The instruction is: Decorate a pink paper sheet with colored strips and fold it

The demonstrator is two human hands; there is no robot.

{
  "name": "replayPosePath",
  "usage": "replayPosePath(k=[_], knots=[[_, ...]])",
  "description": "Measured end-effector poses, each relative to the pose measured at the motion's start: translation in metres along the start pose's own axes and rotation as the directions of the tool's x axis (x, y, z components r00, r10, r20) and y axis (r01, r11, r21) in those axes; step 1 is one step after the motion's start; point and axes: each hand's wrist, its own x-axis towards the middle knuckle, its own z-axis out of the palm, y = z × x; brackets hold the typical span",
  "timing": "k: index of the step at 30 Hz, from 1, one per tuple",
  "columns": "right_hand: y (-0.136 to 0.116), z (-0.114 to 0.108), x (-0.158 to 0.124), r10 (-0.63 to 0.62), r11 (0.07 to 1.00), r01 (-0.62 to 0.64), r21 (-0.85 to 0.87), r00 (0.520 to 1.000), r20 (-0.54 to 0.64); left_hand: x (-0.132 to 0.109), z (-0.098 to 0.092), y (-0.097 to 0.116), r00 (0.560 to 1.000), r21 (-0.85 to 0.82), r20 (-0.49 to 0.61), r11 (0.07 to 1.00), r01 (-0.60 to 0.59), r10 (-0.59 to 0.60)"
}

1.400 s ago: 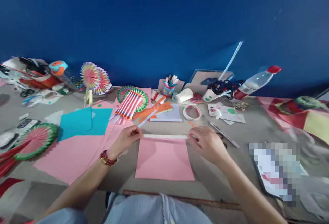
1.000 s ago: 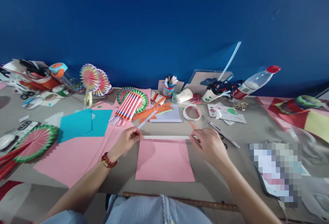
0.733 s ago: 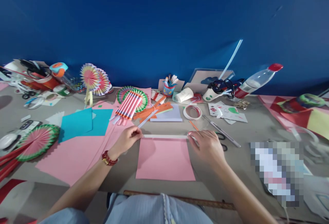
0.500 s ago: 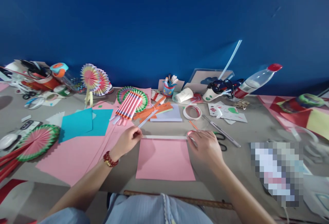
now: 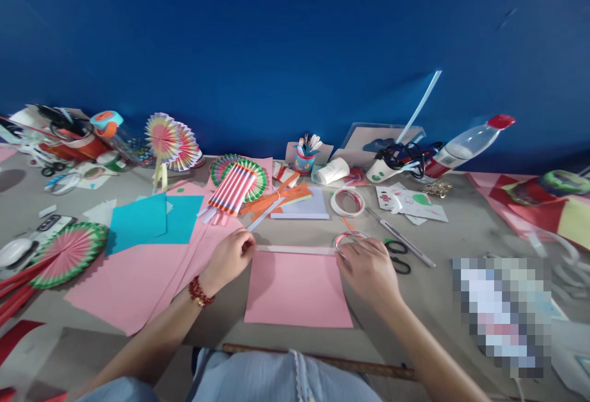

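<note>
Right hand point(image 5: 371, 267) has tilted its gripped roll point(image 5: 340, 240), left hand point(image 5: 230, 259) apparently pinching tape point(image 5: 295, 249); blue cup point(image 5: 304, 164) holds sticks point(image 5: 314, 142).

So the sheet point(image 5: 298, 291) is front and center on the desk point(image 5: 295, 230), strip point(image 5: 295, 249) along its far edge. Left fingers point(image 5: 247, 243) are by one end, right fingers point(image 5: 350, 257) by the other, with a roll of tape point(image 5: 354, 234) in them. Scissors point(image 5: 400, 268) sit just right of that, and the cutter point(image 5: 405, 241) is right behind those. Second roll point(image 5: 347, 203) is further back, then the pen cup point(image 5: 304, 163) near the wall point(image 5: 295, 51). Bottle point(image 5: 463, 150) is back right. Over left, smaller sheets point(image 5: 142, 224) lie on bigger ones point(image 5: 129, 285), with a round fan point(image 5: 71, 254) beyond.
</note>
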Motion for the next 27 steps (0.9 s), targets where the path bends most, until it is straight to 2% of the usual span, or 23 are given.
replayPosePath(k=[9, 27], knots=[[-0.0003, -0.0005, 0.0002, 0.013, 1.0, -0.013, -0.009, 0.999, 0.037, -0.0004, -0.0002, 0.0066, 1.0, 0.067, 0.005, 0.998, -0.016, 0.016], [0.0018, 0.0021, -0.0006, 0.006, 1.0, -0.005, -0.022, 0.999, 0.051, 0.0012, 0.0017, 0.0064, 1.0, 0.133, 0.004, 0.991, -0.019, 0.019]])
